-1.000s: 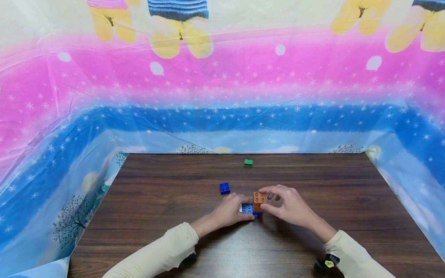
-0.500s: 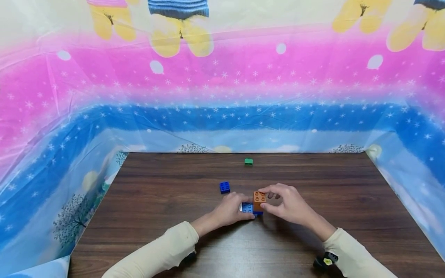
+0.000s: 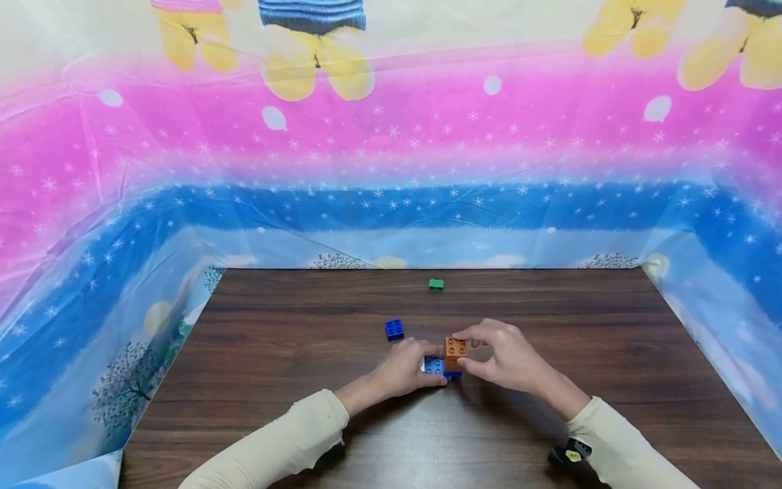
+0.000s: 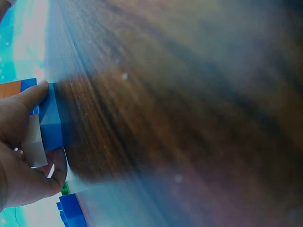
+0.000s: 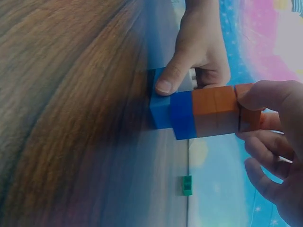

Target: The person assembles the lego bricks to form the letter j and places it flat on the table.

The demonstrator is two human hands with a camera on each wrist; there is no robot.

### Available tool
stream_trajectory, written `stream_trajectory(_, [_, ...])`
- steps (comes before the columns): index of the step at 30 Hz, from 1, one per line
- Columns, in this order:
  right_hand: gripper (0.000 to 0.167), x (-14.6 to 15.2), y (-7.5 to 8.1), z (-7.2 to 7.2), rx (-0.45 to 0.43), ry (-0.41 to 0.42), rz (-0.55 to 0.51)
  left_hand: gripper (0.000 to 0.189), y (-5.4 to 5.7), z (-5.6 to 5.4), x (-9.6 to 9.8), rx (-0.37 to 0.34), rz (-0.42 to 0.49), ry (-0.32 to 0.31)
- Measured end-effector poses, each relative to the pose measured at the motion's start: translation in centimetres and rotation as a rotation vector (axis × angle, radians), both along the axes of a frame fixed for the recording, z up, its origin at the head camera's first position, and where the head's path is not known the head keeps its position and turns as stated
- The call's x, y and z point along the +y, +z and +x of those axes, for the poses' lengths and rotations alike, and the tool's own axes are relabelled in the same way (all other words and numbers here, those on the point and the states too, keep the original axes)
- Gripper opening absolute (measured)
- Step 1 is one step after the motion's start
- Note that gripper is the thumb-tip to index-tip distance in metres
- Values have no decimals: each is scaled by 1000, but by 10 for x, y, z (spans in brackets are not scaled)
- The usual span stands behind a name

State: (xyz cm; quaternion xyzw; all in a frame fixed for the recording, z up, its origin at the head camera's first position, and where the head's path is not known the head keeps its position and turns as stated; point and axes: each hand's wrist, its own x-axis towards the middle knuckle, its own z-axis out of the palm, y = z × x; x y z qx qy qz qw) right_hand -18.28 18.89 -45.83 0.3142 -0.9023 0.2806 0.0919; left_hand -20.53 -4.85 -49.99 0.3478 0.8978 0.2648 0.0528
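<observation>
My left hand [image 3: 403, 370] grips a light blue brick [image 5: 161, 112] low at the table, thumb on its near side and fingers behind. A whitish brick [image 4: 34, 146] sits on it, within the same hand. At the right end, a dark blue brick [image 5: 183, 114] stands on the light blue one, with orange bricks [image 5: 215, 112] stacked above it. My right hand [image 3: 504, 356] pinches the topmost orange brick [image 3: 455, 346] between thumb and fingers. In the right wrist view, a dark seam shows between that brick and the orange below, and the top one looks slightly tilted.
A loose dark blue brick [image 3: 394, 329] lies on the brown wooden table [image 3: 293, 305], beyond the left hand. Farther back, near the table's rear edge, is a small green brick [image 3: 436, 284]. A printed cloth [image 3: 391, 204] hangs around the back and sides.
My right hand's knuckles have risen slightly while its fingers stay on the top orange brick. The left hand and the loose bricks have kept their places.
</observation>
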Motion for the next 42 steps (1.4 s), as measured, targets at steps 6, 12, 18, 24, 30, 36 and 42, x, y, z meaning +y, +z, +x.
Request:
stream_trajectory(6, [34,-1,3,-2,-39,-2,24,49,-1,-1,0,-8,-3,6])
stream_trajectory(12, [35,-1,4,-3,-40,-13,44,47,-1,0,1,-15,5,7])
stream_trajectory(18, [33,-2,5,-3,2,13,91,46,-1,1,1,-23,2,10])
stream_trajectory(24, [33,-2,10,-4,30,15,147,46,0,-1,2,-5,5,-1])
stream_trajectory(30, [32,-2,13,-5,-41,-3,139,47,1,-1,2,1,-8,0])
stream_trajectory(36, [33,2,12,-11,-163,33,79,49,-1,-2,2,-4,-8,10])
stream_trajectory(42, [32,9,12,-16,-260,90,-66,48,-2,-2,1,0,-3,0])
